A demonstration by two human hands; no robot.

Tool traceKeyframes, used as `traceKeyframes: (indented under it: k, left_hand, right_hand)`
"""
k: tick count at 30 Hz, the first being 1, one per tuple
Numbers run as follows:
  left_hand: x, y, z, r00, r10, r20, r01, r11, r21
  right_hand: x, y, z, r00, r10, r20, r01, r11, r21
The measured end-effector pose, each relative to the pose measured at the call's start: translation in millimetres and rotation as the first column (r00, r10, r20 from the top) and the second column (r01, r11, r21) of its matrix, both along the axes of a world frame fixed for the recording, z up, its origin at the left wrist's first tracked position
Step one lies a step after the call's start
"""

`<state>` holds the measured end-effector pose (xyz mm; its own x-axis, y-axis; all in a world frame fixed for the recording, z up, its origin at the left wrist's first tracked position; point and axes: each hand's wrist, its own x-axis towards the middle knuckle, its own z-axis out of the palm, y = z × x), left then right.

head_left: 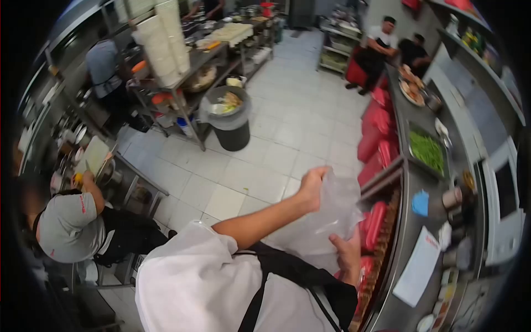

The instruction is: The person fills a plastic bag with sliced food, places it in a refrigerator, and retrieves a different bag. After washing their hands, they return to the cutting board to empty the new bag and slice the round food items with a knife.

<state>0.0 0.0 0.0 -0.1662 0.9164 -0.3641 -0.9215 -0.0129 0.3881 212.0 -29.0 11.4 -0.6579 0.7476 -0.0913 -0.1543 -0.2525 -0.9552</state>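
Observation:
A translucent plastic bag hangs between my two hands in front of my apron. My left hand, on the outstretched arm, grips the bag's upper edge with its fingers closed. Lower down and nearer my body, my right hand holds the bag's other side, the thumb pressed against the film; its other fingers are partly hidden. The bag looks thin and loosely spread, and I see nothing inside it. Just beyond my right hand, red wrapped packages sit on the shelf below the counter.
On the steel counter at right lie a tray of green vegetables, a blue cloth and a white sheet. A lined trash bin stands on the tiled floor ahead. A co-worker cuts food at left; others sit or stand farther off.

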Motion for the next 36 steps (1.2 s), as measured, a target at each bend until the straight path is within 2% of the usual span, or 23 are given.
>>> traceKeyframes:
  k: [2, 3, 4, 7, 9, 12, 13, 14, 17, 18, 20, 21, 23, 24, 26, 28, 30, 33, 35, 36]
  left_hand:
    - [38.6, 8.0, 2.2, 0.989, 0.145, -0.042, -0.145, 0.989, -0.014]
    - [-58.5, -4.0, 15.0, 0.953, 0.217, -0.214, -0.234, 0.970, -0.059]
    - [-60.4, -1.0, 14.9, 0.917, 0.289, -0.276, -0.320, 0.944, -0.075]
    - [-83.3, 22.6, 1.2, 0.902, 0.237, -0.360, -0.260, 0.965, -0.018]
    - [-102.3, 37.0, -1.4, 0.703, 0.254, -0.665, -0.281, 0.957, 0.069]
    - [-127.1, 64.8, 0.5, 0.243, 0.216, -0.946, -0.239, 0.958, 0.157]
    - [-135.4, 76.2, 4.4, 0.066, 0.191, -0.979, -0.207, 0.963, 0.173]
    - [-141.0, 88.9, 9.7, -0.005, 0.186, -0.982, -0.121, 0.975, 0.185]
    - [-168.1, 143.7, -12.1, -0.191, 0.059, -0.980, 0.077, 0.996, 0.045]
    - [-182.0, 157.3, -4.8, -0.101, -0.016, -0.995, 0.119, 0.993, -0.028]
    - [-216.7, 188.2, -17.1, -0.058, -0.077, -0.995, 0.053, 0.995, -0.080]
    - [-237.6, 201.6, -20.2, -0.037, -0.098, -0.994, 0.014, 0.995, -0.099]
    - [-277.7, 212.4, -25.0, -0.011, 0.012, -1.000, -0.262, 0.965, 0.014]
    - [-301.1, 216.0, -33.4, -0.008, 0.051, -0.999, -0.388, 0.920, 0.050]
    - [-343.3, 209.2, -22.1, -0.005, 0.024, -1.000, -0.615, 0.788, 0.022]
    - [-387.2, 200.7, -37.6, 0.078, -0.062, -0.995, -0.788, 0.608, -0.100]
    - [-436.4, 193.1, -62.4, 0.181, 0.064, -0.981, -0.884, 0.448, -0.133]
    - [-512.7, 189.6, -92.0, 0.144, 0.202, -0.969, -0.937, 0.341, -0.069]
    - [-578.8, 200.7, -124.2, 0.100, 0.128, -0.987, -0.962, 0.265, -0.063]
    - [-599.6, 205.4, -132.9, 0.096, 0.077, -0.992, -0.969, 0.233, -0.076]
  right_hand:
    - [12.4, 23.4, -13.6, 0.993, 0.034, 0.116, -0.035, 0.999, 0.007]
    - [-101.3, 14.3, -22.7, 0.999, 0.035, 0.033, -0.033, 0.997, -0.066]
    - [-112.8, 19.7, -20.7, 0.998, 0.037, 0.059, -0.031, 0.995, -0.097]
    - [-128.2, 60.6, -45.2, 0.989, -0.060, 0.136, 0.074, 0.992, -0.098]
    - [-139.5, 95.3, -60.7, 0.984, -0.121, 0.128, 0.134, 0.986, -0.100]
    - [-161.8, 157.2, -65.0, 0.982, -0.169, 0.082, 0.182, 0.964, -0.193]
    - [-171.5, 181.4, -66.4, 0.979, -0.188, 0.081, 0.203, 0.947, -0.251]
    - [-179.1, 205.1, -69.0, 0.974, -0.209, 0.087, 0.226, 0.924, -0.307]
    - [-208.8, 279.4, -82.6, 0.990, -0.135, 0.050, 0.143, 0.955, -0.259]
    - [-221.9, 296.1, -75.2, 0.995, -0.043, 0.091, 0.066, 0.961, -0.269]
    - [-265.1, 341.1, -43.5, 0.975, 0.152, 0.161, -0.106, 0.959, -0.263]
    - [-292.8, 358.7, -33.6, 0.976, 0.179, 0.121, -0.148, 0.962, -0.227]
    - [-338.5, 380.1, -17.6, 0.968, 0.243, 0.068, -0.229, 0.959, -0.169]
    - [-362.5, 397.8, -14.4, 0.956, 0.275, 0.104, -0.259, 0.956, -0.140]
    - [-409.7, 435.3, -19.6, 0.936, 0.327, 0.132, -0.316, 0.944, -0.098]
    - [-457.9, 477.3, -30.0, 0.904, 0.371, 0.212, -0.366, 0.928, -0.065]
    - [-508.3, 520.9, -53.2, 0.883, 0.376, 0.281, -0.373, 0.925, -0.067]
    - [-571.0, 572.7, -80.9, 0.870, 0.321, 0.374, -0.294, 0.947, -0.129]
    - [-599.5, 606.6, -95.6, 0.900, 0.235, 0.366, -0.182, 0.968, -0.175]
    - [-606.2, 631.0, -124.5, 0.932, 0.239, 0.271, -0.176, 0.956, -0.237]
